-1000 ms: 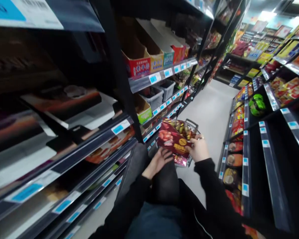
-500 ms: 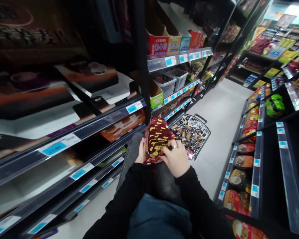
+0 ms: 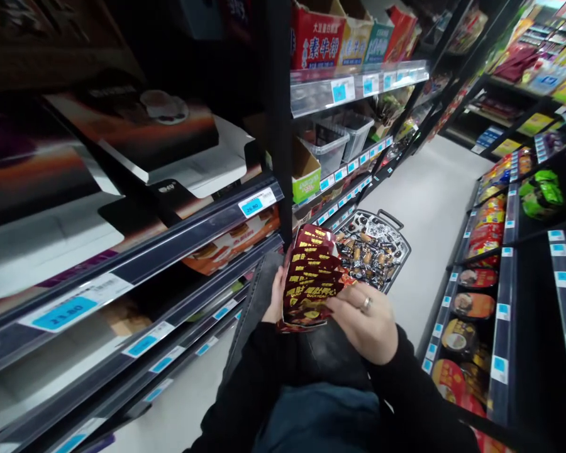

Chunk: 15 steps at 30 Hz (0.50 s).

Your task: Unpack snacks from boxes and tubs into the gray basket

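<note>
Raised packets [image 3: 311, 277] nearer; both hands grip; basket [image 3: 399, 234] beyond.

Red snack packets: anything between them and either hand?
No. The stack of red snack packets is already in both hands: the left hand backs it from behind, and the right hand grips its front edge. Nothing visible sits between. The basket of sweets lies beyond on the floor.

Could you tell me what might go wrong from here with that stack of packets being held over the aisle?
The red packets are fanned out between the left hand and right hand, so one could perhaps slip out and fall to the floor. The basket of small snacks sits on the floor just ahead, where a foot might catch it in this narrow aisle.
</note>
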Each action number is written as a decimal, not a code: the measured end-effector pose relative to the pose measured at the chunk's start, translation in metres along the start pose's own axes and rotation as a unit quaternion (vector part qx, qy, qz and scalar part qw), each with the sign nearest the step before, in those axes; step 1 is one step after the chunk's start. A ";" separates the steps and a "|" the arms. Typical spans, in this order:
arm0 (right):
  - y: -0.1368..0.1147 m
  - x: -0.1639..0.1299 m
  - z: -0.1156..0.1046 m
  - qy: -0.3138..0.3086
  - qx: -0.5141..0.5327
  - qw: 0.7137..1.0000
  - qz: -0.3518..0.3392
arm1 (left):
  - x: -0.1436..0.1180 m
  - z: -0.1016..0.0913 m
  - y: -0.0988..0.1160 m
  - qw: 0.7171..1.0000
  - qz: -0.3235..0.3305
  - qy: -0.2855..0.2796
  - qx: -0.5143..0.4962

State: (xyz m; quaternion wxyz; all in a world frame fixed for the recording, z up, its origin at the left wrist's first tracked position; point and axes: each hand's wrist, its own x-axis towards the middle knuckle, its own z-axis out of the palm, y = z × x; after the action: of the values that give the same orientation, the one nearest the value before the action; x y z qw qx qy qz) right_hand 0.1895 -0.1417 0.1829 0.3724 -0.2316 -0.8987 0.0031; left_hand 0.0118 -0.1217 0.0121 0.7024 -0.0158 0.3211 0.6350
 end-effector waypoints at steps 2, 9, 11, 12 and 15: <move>0.007 0.000 -0.001 -0.024 0.025 0.999 0.028 | -0.001 -0.002 0.001 0.999 -0.036 -0.025 -0.023; 0.032 -0.011 0.026 -0.095 0.109 0.986 0.080 | -0.006 -0.004 -0.004 0.997 -0.040 -0.029 -0.058; 0.035 -0.010 0.026 -0.074 0.146 0.982 0.094 | -0.006 -0.002 -0.006 0.997 -0.031 -0.042 -0.057; 0.038 -0.009 0.024 -0.056 0.162 0.979 0.107 | -0.006 -0.001 -0.007 0.997 -0.035 -0.044 -0.056; 0.058 -0.009 0.009 0.050 0.160 0.963 0.213 | -0.010 0.003 -0.008 0.997 -0.050 -0.020 -0.055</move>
State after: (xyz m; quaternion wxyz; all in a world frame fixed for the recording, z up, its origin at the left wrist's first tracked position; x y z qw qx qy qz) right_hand 0.2132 -0.0924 0.1599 0.4398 -0.3545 -0.7969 0.2144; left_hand 0.0204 -0.1306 0.0158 0.7375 -0.0577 0.2706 0.6161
